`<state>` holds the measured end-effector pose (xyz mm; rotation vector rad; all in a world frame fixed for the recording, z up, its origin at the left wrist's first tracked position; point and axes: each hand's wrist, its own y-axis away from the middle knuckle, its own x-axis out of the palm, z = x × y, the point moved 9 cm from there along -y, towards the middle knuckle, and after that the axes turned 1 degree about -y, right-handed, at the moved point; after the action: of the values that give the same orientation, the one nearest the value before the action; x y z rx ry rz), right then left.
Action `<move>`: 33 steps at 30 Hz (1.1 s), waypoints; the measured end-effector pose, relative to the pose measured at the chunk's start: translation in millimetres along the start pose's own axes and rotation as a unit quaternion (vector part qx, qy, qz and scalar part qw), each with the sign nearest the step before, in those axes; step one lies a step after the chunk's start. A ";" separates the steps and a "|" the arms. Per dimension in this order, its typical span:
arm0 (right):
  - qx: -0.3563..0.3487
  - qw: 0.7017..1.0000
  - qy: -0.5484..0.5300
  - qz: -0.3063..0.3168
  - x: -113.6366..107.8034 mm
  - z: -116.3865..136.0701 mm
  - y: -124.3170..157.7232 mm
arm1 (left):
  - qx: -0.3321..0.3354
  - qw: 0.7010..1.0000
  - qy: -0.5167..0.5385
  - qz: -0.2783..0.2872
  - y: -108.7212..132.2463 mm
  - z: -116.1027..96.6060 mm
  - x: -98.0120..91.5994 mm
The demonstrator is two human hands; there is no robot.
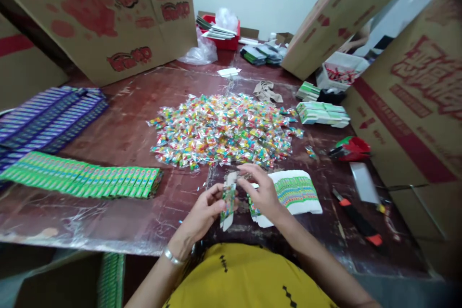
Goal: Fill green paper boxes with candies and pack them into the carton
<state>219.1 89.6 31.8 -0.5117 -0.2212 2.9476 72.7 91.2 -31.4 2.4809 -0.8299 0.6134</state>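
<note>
Head view, as I see it from my remote station.

Item: left hand, closed in a pinch, thumb and fingers gripping a small carton, green-printed with pale flaps, held aslant above the near edge of the tabletop.

Item: right hand, half-spread, thumb apart from the bent fingers, at the carton's far end; I cannot tell whether the fingertips touch it.

Item: flat cartons, fanned in an overlapping row, just right of the right hand and partly covered by it.

Item: wrapped candies, one broad multicoloured heap, mid-table, beyond both hands.

Item: green packs, overlapping in a long row, left; purple packs lie beyond them.

Item: utility knife, black and red handle, near right.

Item: bundled cartons, white and green, right of the heap.

Item: beige cloth, crumpled, at the heap's far side.

Item: red bin, far, holding flat stacks and clear plastic.
</note>
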 end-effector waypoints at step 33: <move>-0.014 0.998 -0.021 -0.049 42.7 -13.7 15.6 | 0.144 0.946 -0.236 -0.171 23.9 -26.5 -25.3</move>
<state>182.3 83.0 2.7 -0.4299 -0.2847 2.8660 32.1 99.5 -17.3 3.0053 -0.4612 0.0097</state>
